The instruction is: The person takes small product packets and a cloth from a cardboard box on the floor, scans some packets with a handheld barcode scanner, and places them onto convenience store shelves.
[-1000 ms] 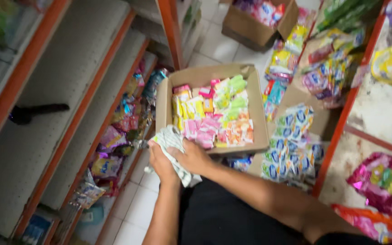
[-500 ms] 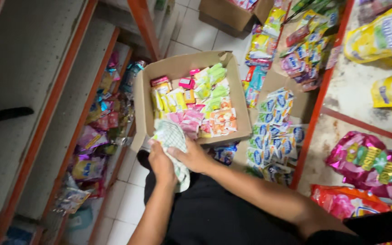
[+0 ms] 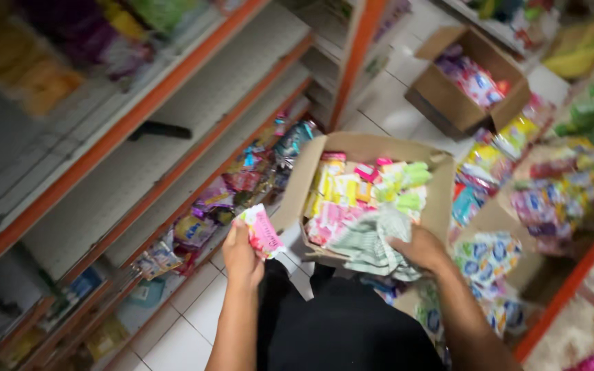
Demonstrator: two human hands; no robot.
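I see a shop aisle with white floor tiles point(image 3: 194, 309) and orange-edged shelves point(image 3: 173, 89) at 9 to 11 o'clock. My left hand point(image 3: 240, 255) pinches a pink snack packet point(image 3: 264, 232) at 7 o'clock of the open cardboard box point(image 3: 441, 199). My right hand point(image 3: 422, 249) grips a striped cloth point(image 3: 369, 242) at the box's 6 o'clock edge.

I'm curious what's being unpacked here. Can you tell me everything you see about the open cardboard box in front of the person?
The box is brown cardboard, open-topped with flaps spread. It holds small packets in pink, yellow and green, standing in rows. It sits tilted at lap height above black trousers, between two shelves. The right hand presses a striped cloth on its near edge.
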